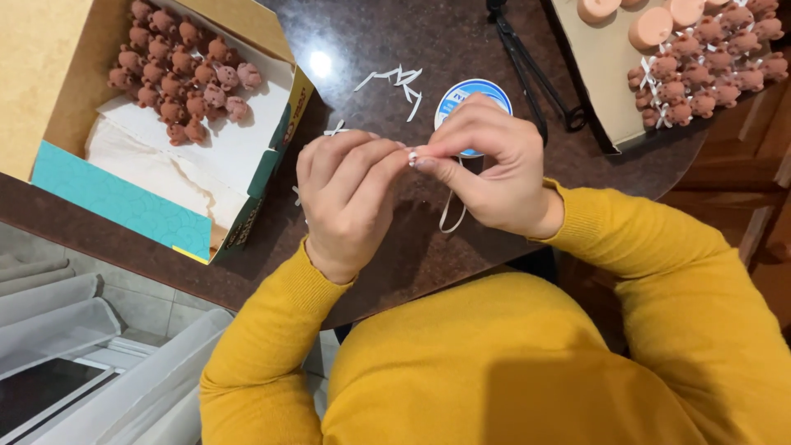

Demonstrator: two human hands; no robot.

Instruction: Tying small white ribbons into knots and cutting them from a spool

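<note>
Left hand (346,198): held over the bench near its near edge, fingers curled inward, thumb and forefinger pressed together at the tips. Right hand (486,165): raised just beside it, fingers bent, thumb and forefinger pinched, tips met with those of the left hand. Both wrists are bent inward; both forearms, clad in yellow sleeves, are angled in from the near edge.

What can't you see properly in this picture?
- Head view: the tiny white piece pinched between left hand and right hand is too small to identify.
- The round blue-and-white spool is half hidden behind the right hand.
- The tray of small brown figures is cut off by the top and right edges.
- The black tool runs off the top edge.
</note>
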